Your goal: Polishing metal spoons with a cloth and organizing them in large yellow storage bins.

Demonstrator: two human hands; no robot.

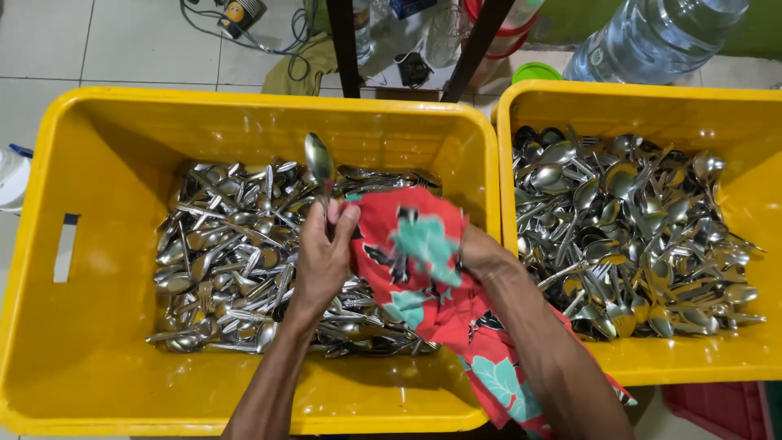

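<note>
1. Presently I see the left hand [323, 254] closed around the handle of a metal spoon [318, 160], fingers curled tight on it above the left yellow crate [73, 326].
2. I note the spoon stands nearly upright in the view, its long axis running from the fist towards the crate's far wall, bowl at the far end and tipped slightly left.
3. The right hand [481, 253] is mostly wrapped in a red cloth with teal flowers [415, 253]; I cannot tell how its fingers are set, though the cloth is bunched against the spoon's handle just beside the left thumb.
4. Below both hands, the left crate holds a heap of spoons and forks [228, 261] lying in all directions.
5. The right yellow crate [757, 106] sits touching the left one and holds a second heap of cutlery [627, 236].
6. Beyond the crates I record two dark slanting bars [342, 45], a clear water bottle [652, 37], a green lid [533, 72] and tangled cables [244, 33] on the tiled floor.
7. The spoon's handle is hidden inside the fist and cloth; the cloth's lower end and both forearms are cut off by the bottom edge.
</note>
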